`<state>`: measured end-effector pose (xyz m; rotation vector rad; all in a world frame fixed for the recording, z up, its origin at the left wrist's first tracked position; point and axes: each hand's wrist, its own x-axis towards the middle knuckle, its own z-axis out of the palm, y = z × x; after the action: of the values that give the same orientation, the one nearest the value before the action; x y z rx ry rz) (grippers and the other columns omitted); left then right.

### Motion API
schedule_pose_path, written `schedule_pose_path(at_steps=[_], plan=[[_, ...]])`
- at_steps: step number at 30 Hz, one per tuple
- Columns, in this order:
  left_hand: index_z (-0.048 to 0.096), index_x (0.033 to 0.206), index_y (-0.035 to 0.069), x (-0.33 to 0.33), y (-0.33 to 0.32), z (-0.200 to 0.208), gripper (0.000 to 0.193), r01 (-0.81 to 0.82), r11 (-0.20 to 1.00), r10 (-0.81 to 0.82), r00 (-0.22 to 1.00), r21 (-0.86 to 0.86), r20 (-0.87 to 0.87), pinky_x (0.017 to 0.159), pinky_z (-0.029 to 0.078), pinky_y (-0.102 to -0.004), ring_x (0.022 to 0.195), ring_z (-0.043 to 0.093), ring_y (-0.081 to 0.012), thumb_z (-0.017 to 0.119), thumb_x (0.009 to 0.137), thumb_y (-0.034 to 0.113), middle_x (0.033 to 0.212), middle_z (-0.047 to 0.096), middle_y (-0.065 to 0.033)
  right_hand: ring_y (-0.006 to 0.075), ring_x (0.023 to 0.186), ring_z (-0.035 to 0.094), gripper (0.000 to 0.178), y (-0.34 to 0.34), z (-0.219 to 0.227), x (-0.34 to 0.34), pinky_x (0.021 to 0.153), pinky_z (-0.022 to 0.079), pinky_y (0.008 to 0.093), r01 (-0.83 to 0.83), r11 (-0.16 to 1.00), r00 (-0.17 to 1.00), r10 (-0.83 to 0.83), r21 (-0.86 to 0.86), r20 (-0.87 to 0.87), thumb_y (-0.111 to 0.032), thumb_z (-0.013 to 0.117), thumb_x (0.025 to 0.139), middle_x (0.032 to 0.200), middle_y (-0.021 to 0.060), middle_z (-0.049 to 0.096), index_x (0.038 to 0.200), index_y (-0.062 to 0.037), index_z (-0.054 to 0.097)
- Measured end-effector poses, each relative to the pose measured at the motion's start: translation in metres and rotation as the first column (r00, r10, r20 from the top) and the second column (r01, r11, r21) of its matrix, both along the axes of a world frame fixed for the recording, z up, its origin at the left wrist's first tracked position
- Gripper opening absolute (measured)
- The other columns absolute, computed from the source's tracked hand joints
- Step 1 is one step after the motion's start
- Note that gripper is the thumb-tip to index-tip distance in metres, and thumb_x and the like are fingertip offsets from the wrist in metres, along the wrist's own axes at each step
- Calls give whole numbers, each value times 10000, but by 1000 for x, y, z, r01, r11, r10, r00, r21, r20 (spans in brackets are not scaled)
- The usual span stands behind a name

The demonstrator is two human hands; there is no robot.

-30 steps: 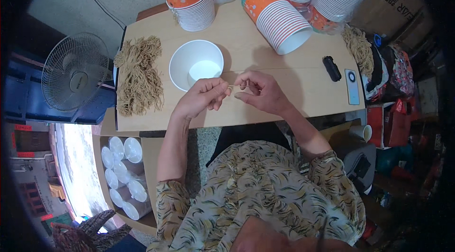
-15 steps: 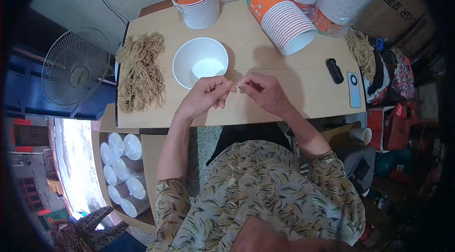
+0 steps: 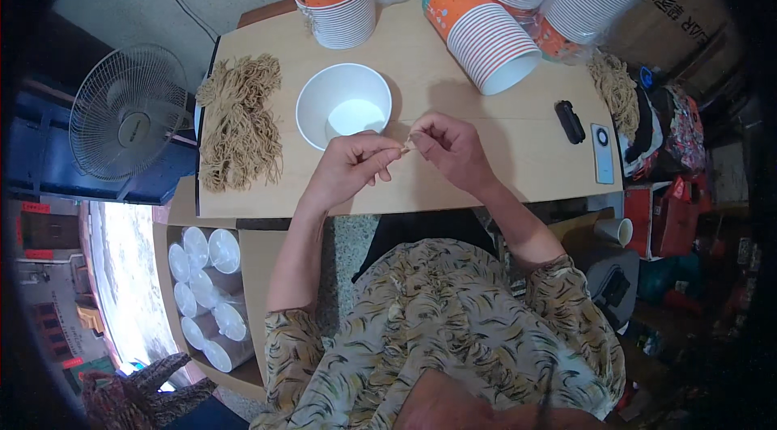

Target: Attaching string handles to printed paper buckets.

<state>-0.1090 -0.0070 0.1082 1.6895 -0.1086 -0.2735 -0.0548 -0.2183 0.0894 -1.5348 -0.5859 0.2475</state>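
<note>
head view, status on the hands?

both over the near part of the table [image 3: 526,167], fingertips nearly meeting. left hand [image 3: 348,171] and right hand [image 3: 455,151] each closed in a pinch, thumb against index finger.

gripping what?

a short tan strand [image 3: 407,146], right at the fingertips. reads as pinched from both sides, but it's tiny and partly covered by the fingers. can't tell if it's knotted or twisted.

so where is it relative to the bowl?

white bowl [image 3: 313,106] is upright, mouth up, just beyond the left hand. strand is off to its right, nearer the person. left hand overlaps the rim in view; can't tell if they touch.

rest of the left side?

loose pile of tan cords [image 3: 241,127] on the table, left of the bowl. desk fan [image 3: 129,118] past the table edge. below it, open carton [image 3: 261,268] with clear-topped stacks [image 3: 212,292] inside.

far side and right?

standing tub stack [image 3: 333,13] behind the bowl, orange and teal on top. lying tub stack [image 3: 490,42] right of that, open end toward the person. black case-like object [image 3: 570,122] and phone [image 3: 602,153] near the right edge, side by side, apart.
</note>
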Motion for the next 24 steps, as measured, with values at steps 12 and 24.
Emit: schedule_pose_path(at_steps=[12, 24], plan=[[739, 1067, 14, -18, -3, -21, 149, -242, 963, 256, 959, -117, 122, 538, 458, -191, 658, 624, -62, 683, 941, 72, 903, 684, -37, 9, 486, 346, 106, 23, 8, -1, 427, 248, 195, -32, 979, 891, 120, 203, -437, -172, 665, 953, 618, -72, 463, 943, -66, 664], [722, 1026, -4, -31, -22, -26, 128, -493, 841, 540, 785, -222, 302, 615, 496, -190, 742, 612, -37, 708, 899, -8, 894, 700, -42, 21, 496, 363, 90, 38, -8, -10, 432, 266, 195, -19, 977, 771, 150, 214, -619, -156, 656, 955, 636, -62, 464, 958, -72, 622]])
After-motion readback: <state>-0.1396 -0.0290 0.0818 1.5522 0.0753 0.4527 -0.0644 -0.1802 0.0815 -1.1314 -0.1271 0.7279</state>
